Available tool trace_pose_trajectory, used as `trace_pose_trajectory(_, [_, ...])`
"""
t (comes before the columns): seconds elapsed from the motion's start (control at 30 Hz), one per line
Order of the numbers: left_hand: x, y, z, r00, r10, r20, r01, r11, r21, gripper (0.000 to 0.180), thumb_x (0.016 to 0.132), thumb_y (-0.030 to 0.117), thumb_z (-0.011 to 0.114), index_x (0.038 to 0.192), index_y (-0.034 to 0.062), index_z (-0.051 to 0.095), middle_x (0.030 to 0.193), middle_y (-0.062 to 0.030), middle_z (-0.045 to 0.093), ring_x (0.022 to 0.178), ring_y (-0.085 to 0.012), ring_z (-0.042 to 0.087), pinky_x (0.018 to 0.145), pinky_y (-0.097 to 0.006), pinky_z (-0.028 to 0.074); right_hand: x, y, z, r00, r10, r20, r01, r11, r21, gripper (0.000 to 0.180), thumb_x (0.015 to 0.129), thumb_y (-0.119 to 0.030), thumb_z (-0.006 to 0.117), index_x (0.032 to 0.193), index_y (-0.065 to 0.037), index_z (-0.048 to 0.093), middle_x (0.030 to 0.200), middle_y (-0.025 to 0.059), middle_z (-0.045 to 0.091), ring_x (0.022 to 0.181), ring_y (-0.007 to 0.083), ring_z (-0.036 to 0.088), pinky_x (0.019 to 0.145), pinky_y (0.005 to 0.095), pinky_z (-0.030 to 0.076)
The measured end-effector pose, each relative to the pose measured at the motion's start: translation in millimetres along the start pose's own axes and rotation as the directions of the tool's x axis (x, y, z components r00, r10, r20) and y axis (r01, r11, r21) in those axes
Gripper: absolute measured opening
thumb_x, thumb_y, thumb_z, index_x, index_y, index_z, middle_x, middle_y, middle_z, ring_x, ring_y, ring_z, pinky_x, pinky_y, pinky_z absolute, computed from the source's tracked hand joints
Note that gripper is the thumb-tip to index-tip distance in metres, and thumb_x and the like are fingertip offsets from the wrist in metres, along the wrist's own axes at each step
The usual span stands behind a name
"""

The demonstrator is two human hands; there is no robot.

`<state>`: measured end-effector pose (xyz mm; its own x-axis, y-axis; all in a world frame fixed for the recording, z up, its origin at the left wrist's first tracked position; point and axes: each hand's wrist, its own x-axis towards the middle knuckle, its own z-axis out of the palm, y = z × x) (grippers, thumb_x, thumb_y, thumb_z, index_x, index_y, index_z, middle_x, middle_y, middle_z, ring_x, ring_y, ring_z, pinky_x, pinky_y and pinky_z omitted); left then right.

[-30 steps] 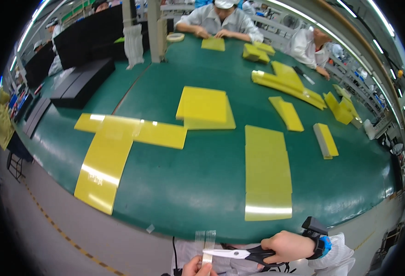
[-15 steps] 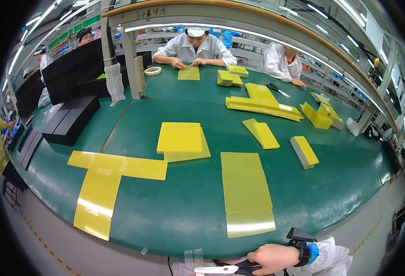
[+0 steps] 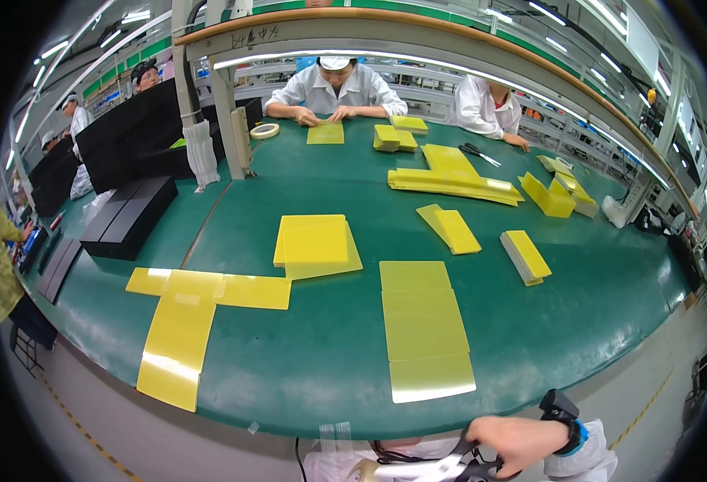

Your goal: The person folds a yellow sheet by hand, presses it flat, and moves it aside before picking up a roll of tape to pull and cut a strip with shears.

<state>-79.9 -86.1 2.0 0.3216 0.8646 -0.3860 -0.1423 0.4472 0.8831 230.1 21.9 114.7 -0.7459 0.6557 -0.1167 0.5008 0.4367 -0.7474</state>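
Note:
Over the table's near edge, at the lower right, my right hand [image 3: 518, 443] is closed round the black handles of a pair of scissors [image 3: 434, 471]. Their silver blades point left, blurred by motion. A beige thing [image 3: 361, 472] beside the blade tips is cut off by the lower edge; I cannot make out its kind. Clear tape strips [image 3: 335, 432] hang from the table edge close by. Beyond my hand lie yellow sheets [image 3: 426, 325] joined end to end in a column. A T-shaped yellow sheet piece [image 3: 178, 329] lies at the left. My left hand is out of view.
A stack of yellow sheets [image 3: 315, 241] and smaller yellow stacks [image 3: 456, 231] lie mid-table. Black boxes [image 3: 132, 213] stand at the left beside a metal post [image 3: 229, 128]. Across the green table [image 3: 321, 353], a person in white [image 3: 337, 88] handles a yellow sheet; other scissors [image 3: 478, 153] lie there.
My right hand has moved right and slightly up with the scissors, whose blades now blur. The beige thing has come into view at the lower edge. The whole view has shifted slightly.

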Motion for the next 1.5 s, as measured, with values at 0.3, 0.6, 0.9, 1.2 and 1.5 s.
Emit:
trace_pose_trajectory(0.3, [-79,107,-51,0.926,0.334,0.176,-0.377,0.829,0.413,0.037,0.083,0.030,0.067,0.086,-0.0057,0.059,0.062,-0.0065,0.059,0.052,-0.0124,0.055,0.048,-0.026,0.043,-55,108,-29,0.438,0.144,-0.888,-0.586,0.794,-0.160,0.034,0.065,-0.014,0.073,0.088,0.007,0.059,0.079,0.0138,0.055,0.068,0.0259,0.055,0.061,0.0337,0.046])
trace_pose_trajectory(0.6, [4,160,-36,0.698,0.715,-0.040,-0.084,0.138,0.987,0.022,0.077,0.015,0.067,0.091,0.0001,0.059,0.062,-0.0126,0.057,0.057,-0.0342,0.056,0.056,-0.038,0.045,-39,151,-27,0.272,0.025,-0.962,-0.679,0.714,-0.174,0.030,0.068,-0.011,0.074,0.092,0.004,0.064,0.082,0.0169,0.060,0.074,0.0366,0.059,0.065,0.0415,0.048])
trace_pose_trajectory(0.9, [118,125,-55,0.620,0.755,0.213,-0.046,-0.236,0.971,0.030,0.071,0.012,0.071,0.096,0.0025,0.059,0.087,-0.0116,0.058,0.085,-0.0298,0.054,0.085,-0.041,0.041,-49,138,4,0.274,-0.080,-0.958,-0.590,0.773,-0.233,0.029,0.075,-0.010,0.069,0.102,-0.004,0.061,0.113,0.0132,0.058,0.107,0.0315,0.053,0.100,0.0457,0.034])
trace_pose_trajectory(1.2, [31,68,-52,0.240,0.953,0.184,-0.485,-0.047,0.873,0.013,0.083,0.010,0.058,0.074,0.0004,0.060,0.064,-0.0135,0.058,0.056,-0.0256,0.058,0.052,-0.034,0.045,-59,141,25,0.010,-0.192,-0.981,-0.530,0.831,-0.168,0.023,0.074,-0.005,0.064,0.096,-0.003,0.056,0.106,0.0148,0.054,0.097,0.0321,0.050,0.085,0.0400,0.040])
trace_pose_trajectory(1.5, [83,-90,-88,0.743,0.669,-0.001,-0.121,0.135,0.983,0.037,0.082,0.016,0.062,0.113,-0.0039,0.055,0.104,-0.0298,0.057,0.087,-0.0431,0.054,0.079,-0.047,0.045,-53,132,17,0.026,-0.190,-0.981,-0.569,0.805,-0.171,0.025,0.072,-0.001,0.062,0.095,-0.002,0.053,0.103,0.0157,0.054,0.092,0.0315,0.054,0.081,0.0374,0.044])
